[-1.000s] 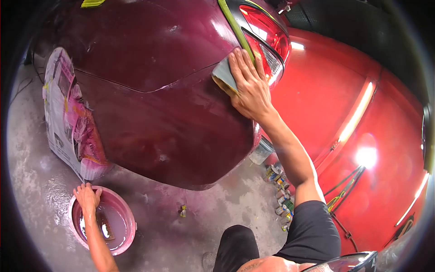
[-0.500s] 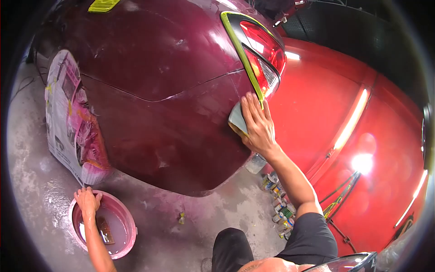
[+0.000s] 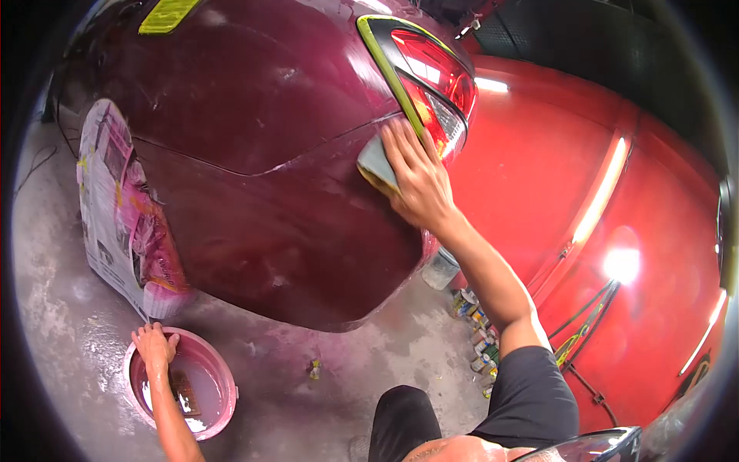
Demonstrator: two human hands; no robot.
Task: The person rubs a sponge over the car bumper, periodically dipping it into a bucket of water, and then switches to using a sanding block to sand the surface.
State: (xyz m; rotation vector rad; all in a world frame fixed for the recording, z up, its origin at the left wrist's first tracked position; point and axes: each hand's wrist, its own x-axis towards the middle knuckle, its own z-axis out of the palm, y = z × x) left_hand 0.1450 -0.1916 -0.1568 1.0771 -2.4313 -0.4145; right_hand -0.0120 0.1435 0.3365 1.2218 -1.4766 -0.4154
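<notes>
My right hand [image 3: 418, 179] lies on the maroon car's rear panel [image 3: 285, 223], just below the red tail light [image 3: 439, 92]. Under its fingers is a sanding pad [image 3: 377, 163], grey on top with a yellowish edge, pressed flat against the paint. Yellow-green masking tape [image 3: 385, 65] edges the light. Down on the left, my left hand [image 3: 156, 346] grips the far rim of a pink basin [image 3: 223, 377], fingers hooked over it. Cloudy water and a brown rectangular piece [image 3: 185, 393] are in the basin.
Newspaper masking [image 3: 112, 208] covers the wheel area at left. A red car [image 3: 539, 169] stands close on the right, with cables [image 3: 589, 331] by it. Several small cans [image 3: 481, 343] and a clear tub [image 3: 440, 269] sit on the concrete floor [image 3: 285, 385].
My right hand and the sanding pad have slid left and slightly up along the panel. My left hand stays on the basin rim. The view has shifted slightly.
</notes>
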